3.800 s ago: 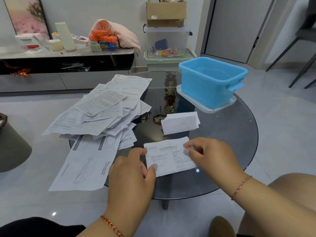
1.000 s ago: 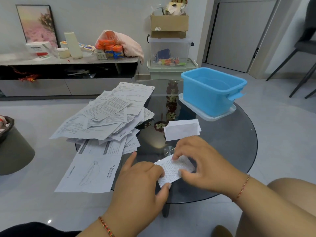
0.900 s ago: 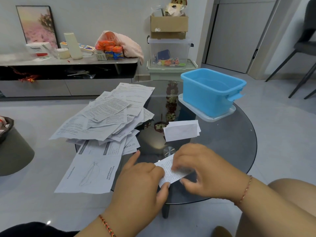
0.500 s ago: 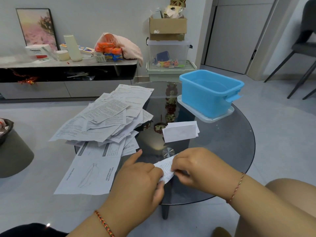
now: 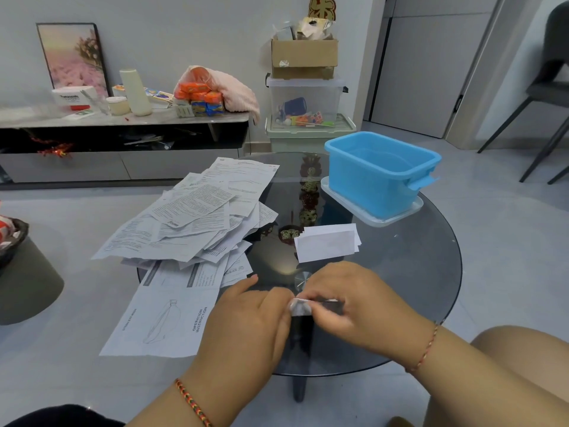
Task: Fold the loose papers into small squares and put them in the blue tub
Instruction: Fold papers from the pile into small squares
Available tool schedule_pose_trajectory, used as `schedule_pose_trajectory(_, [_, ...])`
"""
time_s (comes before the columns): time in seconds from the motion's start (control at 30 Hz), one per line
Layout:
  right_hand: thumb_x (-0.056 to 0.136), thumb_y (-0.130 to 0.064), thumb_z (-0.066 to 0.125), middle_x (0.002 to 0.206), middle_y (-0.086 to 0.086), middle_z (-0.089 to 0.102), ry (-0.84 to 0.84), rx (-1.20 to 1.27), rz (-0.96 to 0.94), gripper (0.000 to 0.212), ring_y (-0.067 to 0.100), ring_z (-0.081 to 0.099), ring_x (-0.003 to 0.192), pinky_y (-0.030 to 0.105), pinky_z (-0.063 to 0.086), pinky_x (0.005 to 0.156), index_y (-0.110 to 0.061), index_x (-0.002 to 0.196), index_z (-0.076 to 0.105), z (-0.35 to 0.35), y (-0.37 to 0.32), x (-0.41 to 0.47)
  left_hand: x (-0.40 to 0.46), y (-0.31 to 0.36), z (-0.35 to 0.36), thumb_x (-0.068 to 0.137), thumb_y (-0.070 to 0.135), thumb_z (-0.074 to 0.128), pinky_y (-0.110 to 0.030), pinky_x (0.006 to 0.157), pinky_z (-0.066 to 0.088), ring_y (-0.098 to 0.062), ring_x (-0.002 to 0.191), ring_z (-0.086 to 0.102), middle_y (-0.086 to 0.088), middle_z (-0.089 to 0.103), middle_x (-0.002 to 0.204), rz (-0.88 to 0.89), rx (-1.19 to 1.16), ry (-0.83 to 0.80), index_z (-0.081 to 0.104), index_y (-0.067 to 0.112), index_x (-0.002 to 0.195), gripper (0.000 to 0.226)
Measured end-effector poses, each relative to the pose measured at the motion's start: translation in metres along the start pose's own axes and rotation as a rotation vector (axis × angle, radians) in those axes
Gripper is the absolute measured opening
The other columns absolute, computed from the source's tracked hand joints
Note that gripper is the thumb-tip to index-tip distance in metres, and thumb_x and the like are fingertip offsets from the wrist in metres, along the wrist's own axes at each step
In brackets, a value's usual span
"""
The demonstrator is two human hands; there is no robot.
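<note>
Folded paper [image 5: 299,306]: small white wad, lower centre of frame, above the glass table [image 5: 415,272].
Left hand [image 5: 249,318]: fingers curled, pinching its left edge.
Right hand [image 5: 348,300]: fingertips pinching its right side.
Blue tub [image 5: 378,174]: upper right, on a clear lid.
Loose papers [image 5: 191,217]: heaped centre-left; nearest sheet reads "OPERATION INSTRUCTION".
Folded stack [image 5: 326,241]: white, centre.

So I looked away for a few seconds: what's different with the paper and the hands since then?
The paper went from a half-open sheet flat on the glass to a small wad, pinched between left hand and right hand, which closed together. Loose pile, folded stack and blue tub stayed put.
</note>
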State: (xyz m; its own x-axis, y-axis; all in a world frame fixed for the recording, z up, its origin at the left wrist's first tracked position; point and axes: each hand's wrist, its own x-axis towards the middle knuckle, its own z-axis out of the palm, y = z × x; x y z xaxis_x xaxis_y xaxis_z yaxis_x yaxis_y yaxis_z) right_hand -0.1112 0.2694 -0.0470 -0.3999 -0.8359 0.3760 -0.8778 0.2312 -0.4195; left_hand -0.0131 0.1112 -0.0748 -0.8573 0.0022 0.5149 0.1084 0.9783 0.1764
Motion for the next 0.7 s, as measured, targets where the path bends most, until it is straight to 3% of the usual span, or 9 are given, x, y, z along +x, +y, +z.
schedule_pose_trajectory(0.1, [0.083, -0.027, 0.051, 0.072, -0.009, 0.066, 0.04, -0.021, -0.005, 0.023, 0.006, 0.056, 0.069, 0.026, 0.046, 0.064, -0.02, 0.077, 0.072, -0.003, 0.001, 0.003, 0.003, 0.006, -0.006, 0.087, 0.023, 0.042, -0.021, 0.09, 0.038, -0.013, 0.055, 0.05, 0.01, 0.056, 0.06, -0.017, -0.064, -0.026, 0.06, 0.023, 0.079, 0.02])
schedule_pose_trajectory(0.2, [0.082, -0.03, 0.049, 0.07, -0.009, 0.065, 0.038, -0.054, 0.049, 0.025, 0.007, 0.055, 0.069, 0.025, 0.047, 0.061, -0.021, 0.074, 0.071, -0.011, 0.005, 0.003, 0.009, 0.011, -0.014, 0.089, 0.031, 0.037, -0.011, 0.063, 0.033, -0.011, 0.059, 0.048, 0.011, 0.053, 0.06, -0.125, -0.12, -0.036, 0.055, 0.028, 0.075, 0.023])
schedule_pose_trajectory(0.27, [0.082, -0.032, 0.049, 0.07, -0.009, 0.065, 0.046, -0.071, 0.094, 0.026, 0.008, 0.056, 0.071, 0.025, 0.049, 0.06, -0.02, 0.074, 0.071, -0.02, 0.011, 0.002, 0.016, 0.013, -0.021, 0.093, 0.037, 0.033, -0.018, 0.054, 0.035, -0.01, 0.063, 0.048, 0.011, 0.053, 0.062, -0.238, -0.105, -0.053, 0.054, 0.029, 0.076, 0.029])
schedule_pose_trajectory(0.4, [0.083, -0.019, 0.062, 0.072, -0.008, 0.066, 0.125, -0.082, 0.244, 0.014, 0.007, 0.056, 0.076, 0.017, 0.047, 0.059, -0.016, 0.075, 0.074, -0.033, 0.027, 0.0, 0.032, 0.01, -0.03, 0.094, 0.036, 0.04, -0.031, 0.065, 0.045, -0.009, 0.07, 0.052, 0.007, 0.058, 0.069, -0.367, -0.188, -0.063, 0.055, 0.026, 0.082, 0.022])
schedule_pose_trajectory(0.47, [0.083, -0.013, 0.064, 0.072, -0.011, 0.065, 0.232, -0.024, 0.402, 0.012, 0.004, 0.056, 0.074, 0.01, 0.042, 0.06, -0.015, 0.075, 0.073, -0.037, 0.037, 0.0, 0.044, 0.009, -0.029, 0.095, 0.032, 0.043, -0.029, 0.064, 0.044, -0.01, 0.071, 0.053, 0.006, 0.059, 0.069, -0.378, -0.203, -0.035, 0.056, 0.024, 0.08, 0.021])
schedule_pose_trajectory(0.53, [0.087, -0.015, 0.059, 0.076, -0.008, 0.068, 0.272, 0.262, 0.576, 0.01, 0.004, 0.059, 0.069, 0.012, 0.045, 0.061, -0.018, 0.087, 0.069, -0.039, 0.042, 0.001, 0.057, 0.008, -0.024, 0.095, 0.029, 0.045, -0.019, 0.058, 0.037, -0.007, 0.07, 0.052, 0.007, 0.059, 0.07, -0.416, -0.257, -0.029, 0.057, 0.023, 0.078, 0.021])
schedule_pose_trajectory(0.6, [0.089, -0.016, 0.057, 0.078, 0.0, 0.067, 0.23, 0.513, 0.674, 0.016, 0.003, 0.057, 0.061, 0.018, 0.046, 0.062, -0.025, 0.103, 0.057, -0.036, 0.042, 0.005, 0.068, 0.007, -0.014, 0.095, 0.027, 0.048, -0.017, 0.058, 0.037, -0.006, 0.07, 0.054, 0.008, 0.06, 0.069, -0.442, -0.309, -0.038, 0.06, 0.023, 0.077, 0.021])
schedule_pose_trajectory(0.7, [0.086, -0.014, 0.065, 0.068, 0.003, 0.058, 0.283, 0.36, 0.676, 0.029, 0.005, 0.049, 0.059, 0.012, 0.041, 0.058, -0.026, 0.105, 0.045, -0.023, 0.05, 0.012, 0.083, 0.004, 0.007, 0.091, 0.025, 0.056, -0.031, 0.069, 0.052, -0.013, 0.07, 0.063, 0.007, 0.063, 0.068, -0.537, -0.466, -0.038, 0.062, 0.025, 0.083, 0.009])
